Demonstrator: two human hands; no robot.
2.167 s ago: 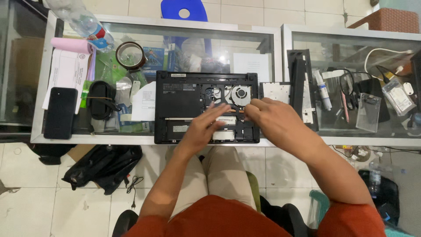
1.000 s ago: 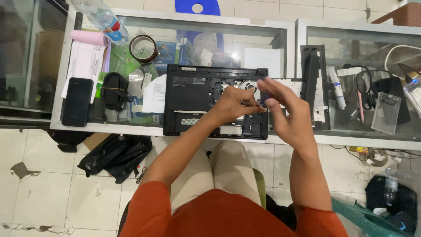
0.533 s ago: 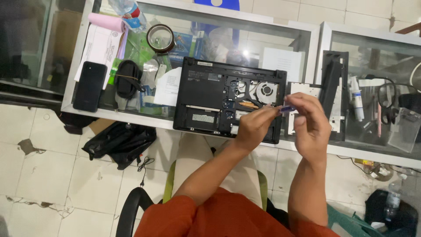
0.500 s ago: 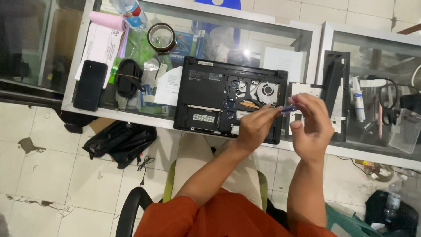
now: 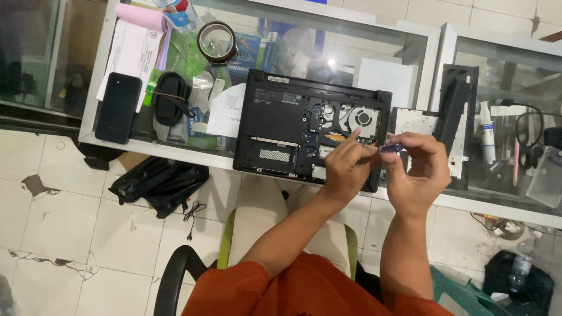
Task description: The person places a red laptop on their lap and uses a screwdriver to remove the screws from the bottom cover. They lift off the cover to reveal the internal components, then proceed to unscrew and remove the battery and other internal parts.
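Observation:
A black laptop [image 5: 281, 117] lies upside down on the glass counter [image 5: 410, 47], its bottom cover off, with the fan and boards showing. My right hand [image 5: 417, 171] grips a small blue-handled screwdriver [image 5: 391, 148] over the laptop's right edge. My left hand [image 5: 344, 167] pinches the screwdriver's shaft near its tip, just above the laptop's open right part. Both hands hover close together.
A black phone [image 5: 118, 107], a coiled black cable [image 5: 168, 99], papers, a pink roll [image 5: 139, 15] and a tape roll [image 5: 217, 42] sit left of the laptop. A black panel [image 5: 456, 105] and metal bracket [image 5: 413, 122] lie to its right. A black bag [image 5: 161, 182] lies on the tiled floor.
Both hands lifted off the laptop's inside and drew toward its right edge, now meeting on the screwdriver. The view shifted so that the counter sits further right and higher.

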